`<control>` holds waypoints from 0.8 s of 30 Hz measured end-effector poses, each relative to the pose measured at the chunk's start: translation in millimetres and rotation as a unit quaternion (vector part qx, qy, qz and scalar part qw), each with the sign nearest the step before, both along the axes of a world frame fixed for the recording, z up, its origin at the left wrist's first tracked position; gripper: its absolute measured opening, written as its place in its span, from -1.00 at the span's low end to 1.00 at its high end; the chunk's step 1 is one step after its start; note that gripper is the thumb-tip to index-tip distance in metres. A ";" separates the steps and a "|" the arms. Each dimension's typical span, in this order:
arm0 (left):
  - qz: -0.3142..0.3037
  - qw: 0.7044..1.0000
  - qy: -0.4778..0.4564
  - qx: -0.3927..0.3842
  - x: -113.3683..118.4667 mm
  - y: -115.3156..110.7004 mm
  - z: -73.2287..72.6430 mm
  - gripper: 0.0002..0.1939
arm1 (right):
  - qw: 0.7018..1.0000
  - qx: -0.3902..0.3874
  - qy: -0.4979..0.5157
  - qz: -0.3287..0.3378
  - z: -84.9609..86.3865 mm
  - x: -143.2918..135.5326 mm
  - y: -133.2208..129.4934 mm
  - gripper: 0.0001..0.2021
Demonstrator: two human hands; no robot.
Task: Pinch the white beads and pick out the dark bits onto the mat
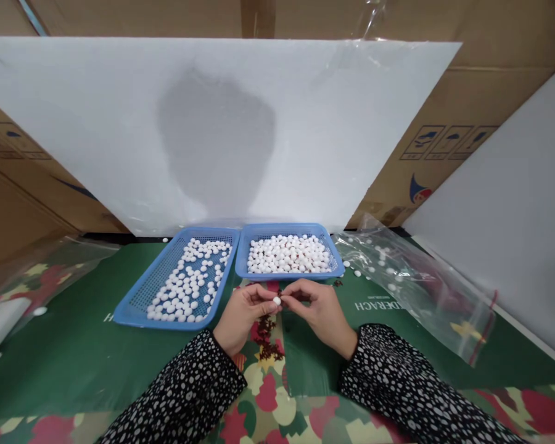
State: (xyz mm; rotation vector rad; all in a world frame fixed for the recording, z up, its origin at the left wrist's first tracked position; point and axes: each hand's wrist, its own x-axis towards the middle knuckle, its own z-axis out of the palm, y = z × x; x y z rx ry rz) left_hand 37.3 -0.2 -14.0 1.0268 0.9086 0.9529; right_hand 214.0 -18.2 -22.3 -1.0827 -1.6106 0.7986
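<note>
My left hand (241,309) pinches a small white round piece (277,301) between thumb and fingertips. Thumb and forefinger of my right hand (321,313) are closed on a small dark red bit (280,294) at the upper edge of that piece. Below my fingers, more dark red bits (271,350) lie in a loose strip on the patterned cover. Just beyond my hands stands a blue basket (289,277) heaped with white round pieces, some showing reddish specks. To its left, a second blue mesh basket (166,262) holds white pieces spread more thinly.
On the right lies a clear plastic bag (425,296), with several stray white pieces (357,273) near its left end. Another clear bag (50,271) and a white object (2,324) are at the left edge. Behind the baskets rises a white board (305,135) against cardboard.
</note>
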 end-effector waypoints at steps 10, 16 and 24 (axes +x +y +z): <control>0.010 0.999 0.024 0.026 -1.9 0.9 -5.0 -0.76 | 0.996 0.062 -0.058 0.014 -2.8 1.2 1.2 -0.92; 0.028 0.999 0.013 0.013 -1.3 1.0 -7.5 -0.76 | 0.995 0.072 -0.058 0.043 -0.2 1.9 0.9 -0.91; 0.051 0.998 -0.001 0.028 -1.2 0.6 -6.1 -0.76 | 0.998 0.035 -0.005 0.058 2.2 -0.6 1.8 -0.89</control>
